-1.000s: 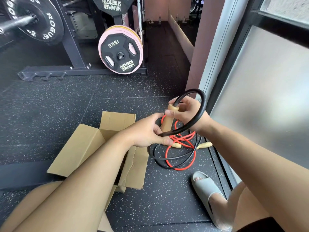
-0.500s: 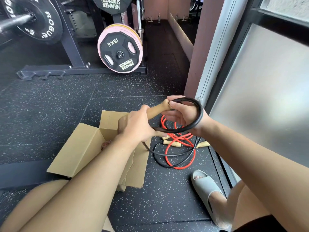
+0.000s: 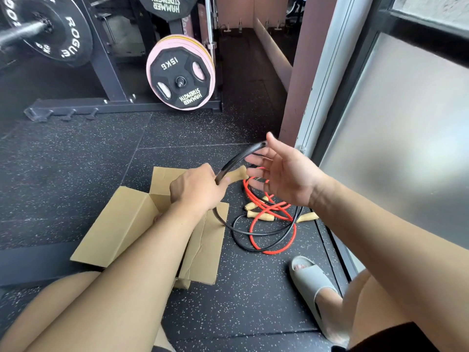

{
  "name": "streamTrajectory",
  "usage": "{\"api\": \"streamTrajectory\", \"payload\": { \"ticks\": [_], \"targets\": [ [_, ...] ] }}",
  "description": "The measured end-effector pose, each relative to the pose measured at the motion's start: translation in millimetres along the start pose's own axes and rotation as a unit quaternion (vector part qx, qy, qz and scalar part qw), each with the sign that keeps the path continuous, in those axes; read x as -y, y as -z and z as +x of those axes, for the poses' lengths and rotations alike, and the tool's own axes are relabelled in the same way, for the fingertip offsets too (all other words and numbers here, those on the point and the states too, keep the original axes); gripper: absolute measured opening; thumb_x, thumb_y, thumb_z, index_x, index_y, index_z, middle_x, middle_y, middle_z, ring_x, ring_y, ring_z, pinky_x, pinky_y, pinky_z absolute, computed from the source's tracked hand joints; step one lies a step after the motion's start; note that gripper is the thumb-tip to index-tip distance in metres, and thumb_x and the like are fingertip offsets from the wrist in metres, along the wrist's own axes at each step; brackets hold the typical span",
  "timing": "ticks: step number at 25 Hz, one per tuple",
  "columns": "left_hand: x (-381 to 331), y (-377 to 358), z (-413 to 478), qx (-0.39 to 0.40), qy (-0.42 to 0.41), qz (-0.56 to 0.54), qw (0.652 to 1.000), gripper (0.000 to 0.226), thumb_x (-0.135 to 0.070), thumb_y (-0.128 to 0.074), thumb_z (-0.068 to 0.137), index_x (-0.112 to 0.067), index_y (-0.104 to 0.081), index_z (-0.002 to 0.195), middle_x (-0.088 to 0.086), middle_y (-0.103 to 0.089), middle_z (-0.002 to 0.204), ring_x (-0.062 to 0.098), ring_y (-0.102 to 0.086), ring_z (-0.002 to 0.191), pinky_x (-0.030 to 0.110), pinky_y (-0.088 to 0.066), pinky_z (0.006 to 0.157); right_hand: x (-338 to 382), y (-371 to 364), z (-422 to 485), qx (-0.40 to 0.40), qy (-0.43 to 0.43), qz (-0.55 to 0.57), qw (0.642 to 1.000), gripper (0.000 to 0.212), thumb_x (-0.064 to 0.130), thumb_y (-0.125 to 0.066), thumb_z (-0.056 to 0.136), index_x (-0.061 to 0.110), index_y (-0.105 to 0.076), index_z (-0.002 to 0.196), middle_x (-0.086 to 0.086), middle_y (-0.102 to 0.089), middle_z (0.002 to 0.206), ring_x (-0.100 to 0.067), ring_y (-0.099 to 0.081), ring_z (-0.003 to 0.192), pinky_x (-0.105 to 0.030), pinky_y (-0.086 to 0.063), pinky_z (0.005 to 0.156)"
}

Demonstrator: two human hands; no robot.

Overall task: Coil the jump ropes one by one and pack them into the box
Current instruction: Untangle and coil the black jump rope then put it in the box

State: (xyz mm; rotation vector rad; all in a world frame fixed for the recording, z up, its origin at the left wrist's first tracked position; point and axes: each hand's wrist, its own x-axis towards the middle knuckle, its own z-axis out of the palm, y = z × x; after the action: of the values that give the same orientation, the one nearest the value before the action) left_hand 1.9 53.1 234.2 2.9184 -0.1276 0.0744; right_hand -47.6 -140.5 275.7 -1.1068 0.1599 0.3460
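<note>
Now the right hand (image 3: 284,174) lets go and spreads open, leaving the thick black jump rope (image 3: 236,159) arching from the gripping left hand (image 3: 199,190) over the brown cardboard box (image 3: 121,224), its coil seemingly barely begun.

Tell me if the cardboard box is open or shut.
Open. The brown cardboard box has its flaps spread outward; what is inside cannot be told.
</note>
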Motion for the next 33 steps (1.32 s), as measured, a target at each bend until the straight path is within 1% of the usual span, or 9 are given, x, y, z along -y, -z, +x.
{"api": "streamTrajectory", "payload": {
  "ticks": [3,6,8,14,18,20,24,28,33],
  "targets": [
    [-3,4,0,0.023,-0.004,-0.013,1.0,0.065,-0.082,-0.062,0.065,-0.031,-0.053,0.104,-0.005,-0.068,0.099,0.026,-0.065,0.1,0.034,-0.048,0.075,6,-1,2,0.025,0.02,0.096,0.995,0.028,0.035,-0.038,0.105,0.019,-0.057,0.092,-0.003,-0.073,0.092,-0.022,-0.07,0.092,-0.04,-0.048,0.101],
    [4,4,-1,0.158,-0.05,-0.027,0.986,0.081,-0.069,-0.078,0.058,-0.035,-0.046,0.124,-0.013,-0.064,0.119,0.019,-0.061,0.109,0.036,-0.05,0.087,11,-4,1,0.019,0.022,0.131,0.991,0.03,0.028,-0.031,0.108,0.016,-0.056,0.098,0.007,-0.043,0.057,-0.012,-0.048,0.055,-0.033,-0.056,0.071],
    [3,0,-6,0.241,-0.091,-0.041,0.965,0.089,-0.05,-0.082,0.066,-0.032,-0.037,0.141,-0.012,-0.056,0.135,0.019,-0.059,0.115,0.035,-0.049,0.091,8,-4,1,0.0,-0.003,0.057,0.998,0.033,0.031,-0.032,0.108,0.014,-0.06,0.106,0.01,-0.027,0.052,-0.007,-0.028,0.044,-0.023,-0.04,0.047],
    [-8,3,-6,0.029,-0.179,-0.204,0.962,0.061,-0.042,-0.056,0.095,-0.033,-0.027,0.148,-0.001,-0.045,0.143,0.022,-0.047,0.128,0.041,-0.036,0.108,2,-4,-2,-0.028,0.019,-0.304,0.952,0.034,0.029,-0.044,0.106,0.006,-0.068,0.099,0.002,-0.026,0.055,-0.013,-0.02,0.046,-0.022,-0.016,0.043],
    [-17,2,-12,0.102,-0.209,-0.298,0.926,0.016,-0.036,-0.043,0.103,-0.037,-0.053,0.115,-0.011,-0.066,0.098,0.019,-0.069,0.073,0.035,-0.051,0.069,6,3,-2,-0.042,0.161,-0.549,0.819,0.034,0.03,-0.057,0.101,0.007,-0.067,0.078,0.001,-0.039,0.057,-0.011,-0.031,0.05,-0.027,-0.028,0.047],
    [-21,6,-8,0.082,-0.194,-0.365,0.907,0.01,-0.032,-0.048,0.102,-0.029,-0.058,0.1,-0.015,-0.063,0.077,0.007,-0.061,0.066,0.03,-0.044,0.064,8,8,1,-0.06,0.222,-0.544,0.807,0.026,0.032,-0.062,0.099,0.012,-0.072,0.085,0.006,-0.05,0.06,-0.004,-0.04,0.053,-0.022,-0.034,0.051],
    [-23,28,-6,0.184,-0.067,-0.663,0.722,0.025,-0.026,-0.047,0.1,-0.014,-0.054,0.079,-0.011,-0.031,0.048,0.007,-0.026,0.043,0.025,-0.023,0.048,11,20,4,-0.099,0.184,-0.474,0.855,0.055,0.064,-0.059,0.089,0.009,-0.058,0.096,-0.001,-0.055,0.062,-0.015,-0.051,0.053,-0.03,-0.042,0.053],
    [-23,53,-12,0.268,-0.026,-0.812,0.518,0.028,-0.03,-0.029,0.094,-0.019,-0.041,0.071,-0.006,-0.015,0.054,0.011,-0.018,0.046,0.029,-0.029,0.053,-7,21,7,-0.05,0.143,-0.371,0.916,0.053,0.05,-0.047,0.093,0.006,-0.047,0.122,-0.01,-0.057,0.077,-0.023,-0.055,0.07,-0.037,-0.046,0.067],
    [-35,50,-23,0.237,-0.01,-0.846,0.477,0.023,-0.027,-0.028,0.093,-0.021,-0.04,0.075,-0.003,-0.036,0.064,0.015,-0.043,0.06,0.034,-0.041,0.073,-10,6,1,-0.007,0.096,-0.48,0.872,0.083,0.083,-0.02,0.082,0.029,-0.031,0.144,0.007,-0.054,0.132,-0.006,-0.049,0.123,-0.024,-0.036,0.098]
  ]
}}
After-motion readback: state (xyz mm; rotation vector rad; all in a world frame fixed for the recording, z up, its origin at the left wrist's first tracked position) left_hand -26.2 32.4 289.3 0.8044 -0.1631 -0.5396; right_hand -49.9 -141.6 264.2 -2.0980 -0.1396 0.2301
